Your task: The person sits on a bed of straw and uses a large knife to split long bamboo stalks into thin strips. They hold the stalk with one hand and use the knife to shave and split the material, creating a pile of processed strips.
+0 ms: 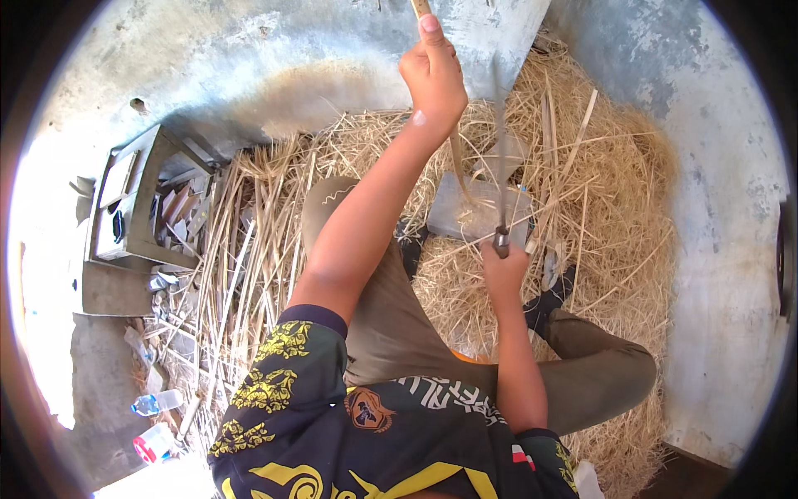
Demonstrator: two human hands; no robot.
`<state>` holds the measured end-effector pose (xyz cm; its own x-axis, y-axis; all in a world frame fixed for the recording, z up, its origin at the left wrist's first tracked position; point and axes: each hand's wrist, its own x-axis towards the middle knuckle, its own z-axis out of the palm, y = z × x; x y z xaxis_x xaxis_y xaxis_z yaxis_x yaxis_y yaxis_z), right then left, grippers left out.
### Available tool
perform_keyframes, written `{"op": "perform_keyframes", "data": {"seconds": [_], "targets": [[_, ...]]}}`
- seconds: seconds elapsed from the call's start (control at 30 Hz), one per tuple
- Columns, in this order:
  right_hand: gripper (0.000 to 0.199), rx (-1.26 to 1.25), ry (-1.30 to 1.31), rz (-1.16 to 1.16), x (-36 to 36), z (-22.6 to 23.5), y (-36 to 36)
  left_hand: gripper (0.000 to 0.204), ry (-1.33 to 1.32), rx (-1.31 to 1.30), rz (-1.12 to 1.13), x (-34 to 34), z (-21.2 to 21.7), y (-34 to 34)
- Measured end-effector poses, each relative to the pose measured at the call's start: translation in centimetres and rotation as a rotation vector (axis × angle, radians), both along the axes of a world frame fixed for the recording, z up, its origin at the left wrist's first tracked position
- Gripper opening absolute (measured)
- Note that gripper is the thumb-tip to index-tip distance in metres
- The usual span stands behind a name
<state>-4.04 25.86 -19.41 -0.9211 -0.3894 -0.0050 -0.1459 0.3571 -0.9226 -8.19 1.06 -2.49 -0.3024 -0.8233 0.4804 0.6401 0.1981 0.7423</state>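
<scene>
Your left hand (pixel 434 75) grips the upright cane strip (pixel 421 7) while your right hand (pixel 504 270) closes on the knife (pixel 499 166) mid-strip, with shavings heaped and splitting seemingly unfinished.

A person sits on a heap of straw (pixel 615 175) that spreads ahead and to the right, a flat block (pixel 465 212) lying on it just before the knees, a crate (pixel 137 208) of scraps at far left (two bottles (pixel 154 403) lie nearer, lower left), walls behind
</scene>
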Motion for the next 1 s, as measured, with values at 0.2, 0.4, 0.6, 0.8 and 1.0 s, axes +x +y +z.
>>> {"op": "perform_keyframes", "data": {"seconds": [0.2,0.4,0.6,0.8,1.0], "targets": [[0.027,0.127,-0.187,-0.050,0.4,-12.0,1.4,0.071,-0.029,-0.053,0.040,-0.4,-0.1,0.2],[0.024,0.429,-0.365,-0.016,-0.1,-14.6,3.4,0.072,-0.031,-0.033,0.023,0.3,0.1,0.5],[0.022,-0.107,-1.043,0.039,-0.2,-6.7,2.0,0.072,-0.033,-0.039,0.018,-0.3,0.1,-0.3],[0.025,-0.413,-0.664,0.210,-0.2,-0.8,-0.5,0.060,0.008,0.109,0.028,-1.4,-0.5,-0.1],[0.028,0.039,-0.264,0.062,-0.2,-10.6,1.4,0.073,-0.084,-0.032,0.082,0.4,0.6,0.2]]}}
